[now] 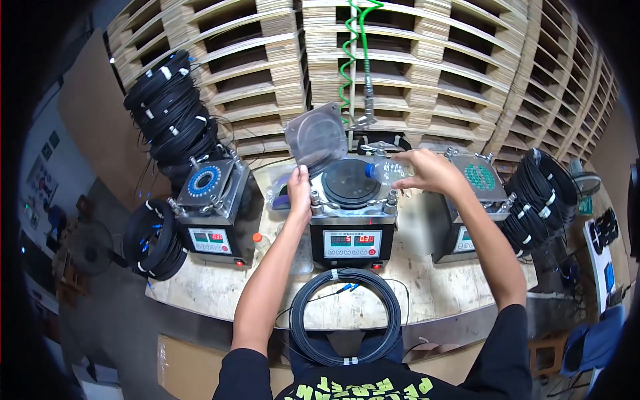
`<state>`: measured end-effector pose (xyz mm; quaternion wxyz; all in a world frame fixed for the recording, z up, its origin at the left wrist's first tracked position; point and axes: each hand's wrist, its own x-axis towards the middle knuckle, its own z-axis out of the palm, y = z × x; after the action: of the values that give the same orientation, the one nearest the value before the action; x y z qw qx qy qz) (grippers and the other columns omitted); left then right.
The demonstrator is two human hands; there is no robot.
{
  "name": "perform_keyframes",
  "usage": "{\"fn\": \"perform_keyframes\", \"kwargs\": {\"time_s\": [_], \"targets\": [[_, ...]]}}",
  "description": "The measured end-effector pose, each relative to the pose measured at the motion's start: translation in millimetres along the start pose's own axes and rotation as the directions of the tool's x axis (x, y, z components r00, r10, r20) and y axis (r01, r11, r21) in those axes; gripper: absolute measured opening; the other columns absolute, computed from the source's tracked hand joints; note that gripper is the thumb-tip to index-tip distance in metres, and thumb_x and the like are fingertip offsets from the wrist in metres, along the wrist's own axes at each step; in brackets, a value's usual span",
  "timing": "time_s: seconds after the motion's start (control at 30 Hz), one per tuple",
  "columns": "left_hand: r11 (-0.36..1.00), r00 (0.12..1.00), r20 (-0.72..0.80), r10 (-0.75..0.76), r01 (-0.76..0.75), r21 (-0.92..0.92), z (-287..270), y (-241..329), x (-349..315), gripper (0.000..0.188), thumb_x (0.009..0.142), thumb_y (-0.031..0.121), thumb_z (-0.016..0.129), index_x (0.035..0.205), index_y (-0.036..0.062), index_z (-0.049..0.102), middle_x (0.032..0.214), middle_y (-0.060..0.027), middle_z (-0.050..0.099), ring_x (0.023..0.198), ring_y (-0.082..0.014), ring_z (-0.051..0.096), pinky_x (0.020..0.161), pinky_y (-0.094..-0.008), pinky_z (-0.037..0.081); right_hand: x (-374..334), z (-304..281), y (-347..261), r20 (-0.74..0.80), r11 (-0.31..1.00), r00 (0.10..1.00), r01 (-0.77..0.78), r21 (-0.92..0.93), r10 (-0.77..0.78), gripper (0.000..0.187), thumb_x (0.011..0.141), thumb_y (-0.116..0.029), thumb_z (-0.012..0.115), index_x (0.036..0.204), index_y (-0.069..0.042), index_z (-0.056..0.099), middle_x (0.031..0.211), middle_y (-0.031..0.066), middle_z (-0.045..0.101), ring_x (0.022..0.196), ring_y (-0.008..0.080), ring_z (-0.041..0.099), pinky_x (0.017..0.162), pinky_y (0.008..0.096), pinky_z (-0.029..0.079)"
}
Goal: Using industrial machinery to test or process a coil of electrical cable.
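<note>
My left hand grips the lower edge of a translucent grey square sheet with a round outline on it. The sheet is raised beside the middle polishing machine. In my right hand is a clear plastic bottle with a blue cap. It lies tilted almost level, the cap pointing left over the machine's round dark plate. No fixture covers that plate. Whether liquid leaves the bottle is too small to tell.
Similar machines stand left and right, carrying plates. A black cable coil rests at the table's front edge. An orange-capped bottle stands left of the middle machine. Cable coils are stacked far left; a green air hose hangs behind.
</note>
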<state>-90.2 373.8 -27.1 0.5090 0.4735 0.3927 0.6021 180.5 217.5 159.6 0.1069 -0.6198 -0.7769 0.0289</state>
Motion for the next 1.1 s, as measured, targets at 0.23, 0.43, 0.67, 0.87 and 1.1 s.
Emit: {"fn": "perform_keyframes", "kwargs": {"time_s": [0.23,0.43,0.67,0.87,1.1], "targets": [[0.998,1.000,-0.002,0.013,-0.013,-0.065,1,2,-2,0.037,0.106,0.030,0.049,0.113,-0.0041,0.062,0.093,-0.0042,0.063,0.082,-0.0106,0.048,0.077,-0.0281,0.043,41,-16,-56,0.262,0.909,0.960,0.190,-0.371,-0.094,0.058,0.072,-0.043,0.082,0.121,-0.013,0.070,0.098,0.0155,0.073,0.098,0.0338,0.069,0.084,0.0444,0.055],[0.999,0.999,-0.038,0.030,-0.031,-0.025,5,8,-9,0.038,0.106,0.030,0.049,0.117,-0.0043,0.061,0.097,-0.0056,0.064,0.085,-0.0114,0.051,0.079,-0.0281,0.044,73,-5,-86,0.297,0.857,0.942,0.280,-0.432,-0.158,0.043,0.070,-0.041,0.083,0.098,-0.009,0.075,0.091,0.0143,0.073,0.091,0.0329,0.071,0.075,0.0429,0.057],[0.999,0.998,-0.045,0.035,-0.035,0.006,3,4,-7,0.040,0.105,0.033,0.049,0.112,-0.0046,0.062,0.097,-0.0058,0.064,0.086,-0.0128,0.051,0.080,-0.0299,0.044,116,11,-86,0.236,0.810,0.941,0.329,-0.485,-0.241,0.040,0.067,-0.039,0.086,0.090,-0.008,0.075,0.087,0.0124,0.074,0.086,0.0327,0.072,0.070,0.0441,0.058],[0.999,0.998,-0.053,0.035,-0.034,0.019,6,6,-9,0.037,0.106,0.031,0.048,0.105,-0.0036,0.061,0.089,-0.0056,0.060,0.081,-0.0127,0.048,0.077,-0.0299,0.043,131,10,-55,0.227,0.823,0.968,0.215,-0.525,-0.108,0.043,0.067,-0.041,0.086,0.091,-0.007,0.075,0.088,0.0117,0.074,0.088,0.0317,0.072,0.072,0.0443,0.058],[0.998,0.996,-0.066,0.057,-0.055,0.027,6,9,-10,0.036,0.106,0.030,0.049,0.099,-0.0031,0.060,0.076,-0.0016,0.051,0.070,-0.0115,0.042,0.065,-0.0306,0.039,104,-3,-36,0.306,0.812,0.952,0.169,-0.559,0.013,0.045,0.065,-0.041,0.088,0.095,-0.010,0.076,0.089,0.0099,0.074,0.087,0.0307,0.072,0.071,0.0428,0.058]]}}
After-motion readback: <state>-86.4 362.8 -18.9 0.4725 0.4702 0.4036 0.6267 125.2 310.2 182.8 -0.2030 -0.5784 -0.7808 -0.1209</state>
